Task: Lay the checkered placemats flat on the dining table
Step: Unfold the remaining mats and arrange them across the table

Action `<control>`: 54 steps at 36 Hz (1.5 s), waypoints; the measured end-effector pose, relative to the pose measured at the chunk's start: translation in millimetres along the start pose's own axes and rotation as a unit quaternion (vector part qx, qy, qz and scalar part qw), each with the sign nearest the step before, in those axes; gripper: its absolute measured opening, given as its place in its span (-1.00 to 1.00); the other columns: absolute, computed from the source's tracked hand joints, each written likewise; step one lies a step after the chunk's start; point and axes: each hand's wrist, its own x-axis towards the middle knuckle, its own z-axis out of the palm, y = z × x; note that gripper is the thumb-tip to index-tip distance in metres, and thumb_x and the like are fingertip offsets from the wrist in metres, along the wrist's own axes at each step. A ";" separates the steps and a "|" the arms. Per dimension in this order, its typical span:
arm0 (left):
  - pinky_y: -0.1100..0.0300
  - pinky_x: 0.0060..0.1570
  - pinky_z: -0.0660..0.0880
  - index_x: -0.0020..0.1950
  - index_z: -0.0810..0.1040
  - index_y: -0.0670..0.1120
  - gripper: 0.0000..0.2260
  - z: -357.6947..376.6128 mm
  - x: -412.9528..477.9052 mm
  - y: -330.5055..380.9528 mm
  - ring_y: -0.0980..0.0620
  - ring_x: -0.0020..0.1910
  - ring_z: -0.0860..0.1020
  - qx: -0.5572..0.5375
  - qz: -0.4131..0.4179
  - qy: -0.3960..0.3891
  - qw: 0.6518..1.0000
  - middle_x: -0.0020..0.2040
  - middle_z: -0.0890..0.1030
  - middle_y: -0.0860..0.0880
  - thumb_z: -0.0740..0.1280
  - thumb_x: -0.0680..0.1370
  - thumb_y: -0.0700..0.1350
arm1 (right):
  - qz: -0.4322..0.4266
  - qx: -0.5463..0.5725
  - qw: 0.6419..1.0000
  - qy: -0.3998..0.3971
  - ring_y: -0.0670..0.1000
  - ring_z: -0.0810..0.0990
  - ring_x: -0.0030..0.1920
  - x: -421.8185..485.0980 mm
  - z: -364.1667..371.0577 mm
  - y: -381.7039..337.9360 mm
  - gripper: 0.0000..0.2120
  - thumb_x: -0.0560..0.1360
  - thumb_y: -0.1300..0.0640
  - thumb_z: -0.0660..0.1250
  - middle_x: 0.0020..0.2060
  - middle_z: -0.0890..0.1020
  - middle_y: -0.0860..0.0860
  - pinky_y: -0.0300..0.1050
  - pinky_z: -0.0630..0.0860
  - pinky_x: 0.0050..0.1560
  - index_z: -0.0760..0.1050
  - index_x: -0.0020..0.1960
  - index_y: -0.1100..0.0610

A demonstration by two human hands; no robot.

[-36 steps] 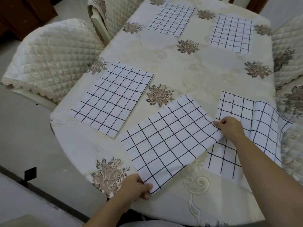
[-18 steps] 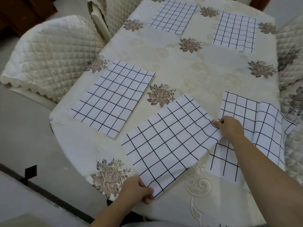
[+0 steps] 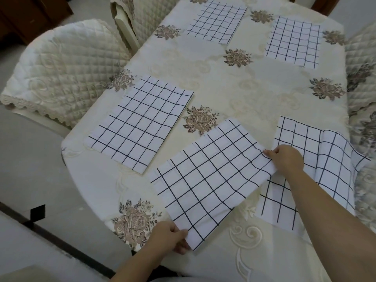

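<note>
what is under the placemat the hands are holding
The held placemat lies over the cream tablecloth, and its right corner, pinched by the right hand, overlaps a rumpled placemat. Anything else beneath it is covered.

A: What does the near placemat (image 3: 205, 180) show on your feed?
B: I see white with a thin black grid; the other 4 placemats (image 3: 140, 123) match.
A: And the tablecloth (image 3: 234, 94)?
B: Cream, with pale scrollwork and brown-grey rose clusters. I read the chair cover (image 3: 61, 64) as cream too, diamond-quilted, with tone-on-tone scrolls.
</note>
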 end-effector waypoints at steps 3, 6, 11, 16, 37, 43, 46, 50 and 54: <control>0.31 -0.52 0.44 -0.32 0.38 -0.19 -0.74 0.0 1.9 0.6 0.02 -0.56 0.58 -0.010 -0.009 -0.003 1.000 -0.39 0.67 -0.19 0.36 0.52 -0.19 | -0.011 -0.010 1.000 0.011 0.00 0.32 -0.49 -1.2 -0.9 -3.0 -0.54 0.49 -0.06 0.31 -0.54 0.35 0.03 -0.17 0.13 -0.47 0.30 -0.47 0.15; 0.29 -0.51 0.46 -0.32 0.40 -0.21 -0.75 0.0 2.1 1.8 0.01 -0.56 0.57 -0.013 -0.010 -0.012 1.000 -0.39 0.66 -0.21 0.38 0.50 -0.22 | -0.012 -0.024 1.000 0.013 0.01 0.32 -0.49 -1.9 -2.6 -6.5 -0.52 0.50 -0.07 0.30 -0.54 0.35 0.03 -0.17 0.12 -0.47 0.29 -0.48 0.15; 0.33 -0.55 0.42 -0.35 0.41 -0.20 -0.74 0.3 1.4 3.0 0.03 -0.57 0.57 -0.005 -0.012 -0.017 1.000 -0.39 0.66 -0.19 0.39 0.49 -0.21 | -0.015 -0.011 1.000 0.011 0.08 0.41 -0.40 -1.8 -4.7 -10.3 -0.62 0.51 -0.07 0.29 -0.48 0.41 0.04 -0.19 0.18 -0.45 0.47 -0.31 0.21; 0.28 -0.39 0.52 -0.44 0.47 -0.15 -0.66 0.0 -1.3 6.9 0.07 -0.55 0.57 0.082 -0.002 -0.012 0.997 -0.39 0.68 -0.11 0.37 0.52 -0.10 | -0.008 0.016 0.999 0.034 0.09 0.39 -0.40 -3.3 -4.9 -13.0 -0.54 0.53 -0.11 0.24 -0.51 0.38 0.04 -0.18 0.16 -0.46 0.34 -0.42 0.16; -0.18 0.31 0.32 0.43 0.34 -0.15 -0.31 63.6 15.2 43.7 -0.17 0.46 0.24 0.667 0.360 0.049 0.650 0.47 0.29 -0.16 0.40 0.35 0.05 | 0.007 0.348 0.926 -0.146 -0.01 0.51 -0.29 -24.5 -31.1 37.2 -0.80 0.48 0.34 0.32 -0.28 0.50 0.05 -0.33 0.48 -0.36 0.52 0.09 0.20; -0.06 0.09 0.54 0.30 0.50 -0.18 -0.28 78.7 18.2 33.6 -0.20 0.27 0.48 0.678 0.447 0.110 0.572 0.31 0.51 -0.15 0.54 0.14 -0.13 | 0.011 0.369 0.921 -0.123 0.01 0.53 -0.31 -19.6 -29.7 33.1 -0.80 0.48 0.39 0.31 -0.32 0.50 0.09 -0.42 0.51 -0.44 0.51 0.08 0.24; -0.09 0.12 0.50 0.35 0.38 -0.24 -0.36 79.3 23.6 30.6 -0.22 0.30 0.44 0.677 0.458 0.125 0.562 0.32 0.49 -0.17 0.40 0.29 -0.16 | 0.005 0.353 0.928 -0.117 0.00 0.51 -0.30 -15.8 -29.0 32.5 -0.80 0.48 0.37 0.32 -0.37 0.47 0.06 -0.29 0.57 -0.19 0.50 0.10 0.27; -0.11 0.14 0.47 0.36 0.24 -0.25 -0.52 77.5 30.2 20.6 -0.19 0.31 0.45 0.683 0.478 0.103 0.543 0.34 0.47 -0.17 0.06 0.44 -0.19 | -0.002 0.307 0.945 -0.110 0.06 0.45 -0.28 -14.1 -28.6 29.6 -0.77 0.46 0.36 0.35 -0.38 0.43 0.05 -0.02 0.48 0.01 0.50 0.11 0.30; -0.15 0.26 0.35 0.44 -0.11 -0.42 -0.48 78.1 28.8 17.9 -0.22 0.40 0.30 0.687 0.452 0.067 0.565 0.43 0.33 -0.21 -0.14 0.50 -0.29 | 0.004 0.275 0.958 -0.085 0.00 0.42 -0.33 -12.8 -22.0 28.3 -0.77 0.46 0.35 0.35 -0.39 0.42 0.04 -0.08 0.45 -0.04 0.49 0.12 0.32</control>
